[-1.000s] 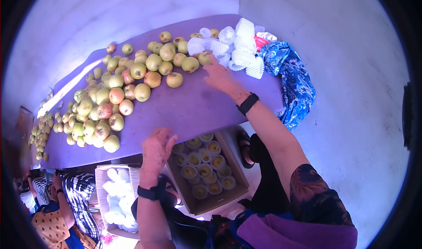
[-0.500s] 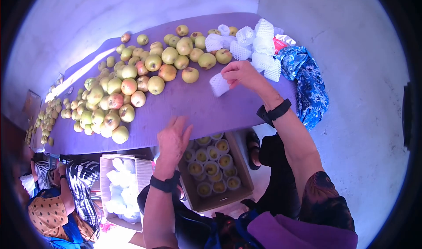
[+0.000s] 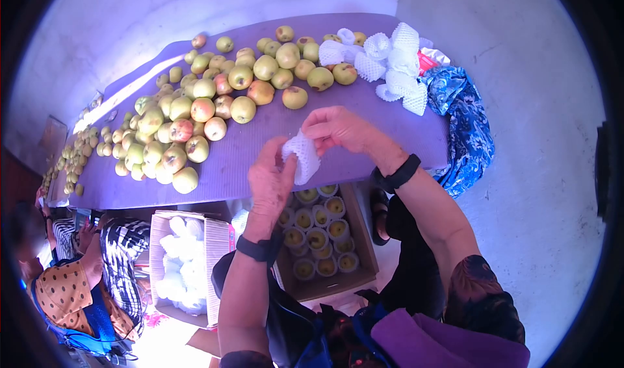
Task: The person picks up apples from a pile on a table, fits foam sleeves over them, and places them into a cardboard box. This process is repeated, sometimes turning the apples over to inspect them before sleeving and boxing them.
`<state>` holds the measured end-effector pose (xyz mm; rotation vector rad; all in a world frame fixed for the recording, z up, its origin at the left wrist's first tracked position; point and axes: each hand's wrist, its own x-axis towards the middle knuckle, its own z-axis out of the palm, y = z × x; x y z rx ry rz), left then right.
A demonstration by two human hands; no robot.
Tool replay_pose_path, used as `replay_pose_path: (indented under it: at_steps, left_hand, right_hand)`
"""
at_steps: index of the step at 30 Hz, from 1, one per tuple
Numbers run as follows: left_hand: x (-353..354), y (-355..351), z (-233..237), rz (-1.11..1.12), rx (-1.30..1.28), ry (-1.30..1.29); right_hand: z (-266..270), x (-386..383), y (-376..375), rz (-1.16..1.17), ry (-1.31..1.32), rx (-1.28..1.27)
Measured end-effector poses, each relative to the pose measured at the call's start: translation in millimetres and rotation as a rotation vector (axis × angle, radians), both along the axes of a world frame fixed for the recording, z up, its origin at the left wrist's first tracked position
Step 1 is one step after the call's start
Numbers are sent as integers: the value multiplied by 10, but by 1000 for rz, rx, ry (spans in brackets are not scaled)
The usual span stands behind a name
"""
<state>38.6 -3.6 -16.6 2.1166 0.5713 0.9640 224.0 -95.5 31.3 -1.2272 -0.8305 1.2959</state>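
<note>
A white foam fruit net (image 3: pixel 303 159) is held between both hands above the near edge of the purple table (image 3: pixel 377 134). My left hand (image 3: pixel 270 176) grips its left side, thumb in front. The fingers of my right hand (image 3: pixel 341 131) pinch its upper right edge. No apple shows inside the net. Beyond the hands, many yellow-green apples (image 3: pixel 243 109), some blushed red, lie loose across the table. More white foam nets (image 3: pixel 403 61) are heaped at the far right. Below the table edge, an open cardboard box (image 3: pixel 363 251) holds apples in foam nets, set in rows.
A second cardboard box (image 3: pixel 209 257) full of white foam nets stands at lower left. A blue patterned cloth (image 3: pixel 468 134) hangs over the table's right end. Another person in a spotted orange top (image 3: pixel 62 287) sits at far left. A pale wall (image 3: pixel 533 127) rises on the right.
My right hand has brought the foam net left and down to my left hand. My left hand has risen slightly and closed on the net. The whole view has shifted a little.
</note>
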Motion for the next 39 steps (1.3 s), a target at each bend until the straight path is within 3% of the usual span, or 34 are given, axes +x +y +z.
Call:
replay_pose_path:
  at_steps: [2, 3, 6, 9, 13, 19, 24, 31, 34, 36, 37, 39]
  left_hand:
    - [-2, 0, 25, 15, -57, -34]
    - [-21, -13, 91, 79, -36, -27]
    - [-84, -31, 213, 177, 15, 8]
    - [-125, 46, 177, 266, 144, 50]
    - [-213, 140, 162, 346, 326, 98]
    - [-315, 213, 174, 356, 320, 158]
    - [-395, 253, 183, 363, 277, 197]
    - [-466, 245, 249, 358, 183, 200]
    - [-479, 255, 258, 361, 178, 197]
    - [-491, 255, 270, 359, 185, 197]
    - [-496, 255, 274, 357, 195, 204]
    - [-492, 246, 261, 361, 208, 198]
  right_hand:
    - [26, -178, 26, -35, -301, 124]
    - [-5, -250, 52, -43, -302, 124]
    - [-110, -392, 103, -73, -768, 260]
    - [-195, -437, 160, -130, -839, 283]
    - [-279, -501, 232, -111, -846, 298]
    - [-304, -581, 248, -145, -850, 272]
    - [-207, -534, 223, 48, -639, 199]
    - [-193, -285, 259, -50, -669, 68]
    - [-231, -223, 272, -124, -623, 86]
    - [-289, -43, 344, -474, -1056, 262]
    - [-341, 92, 404, -473, -1060, 263]
    - [-376, 356, 525, -781, -1237, 258]
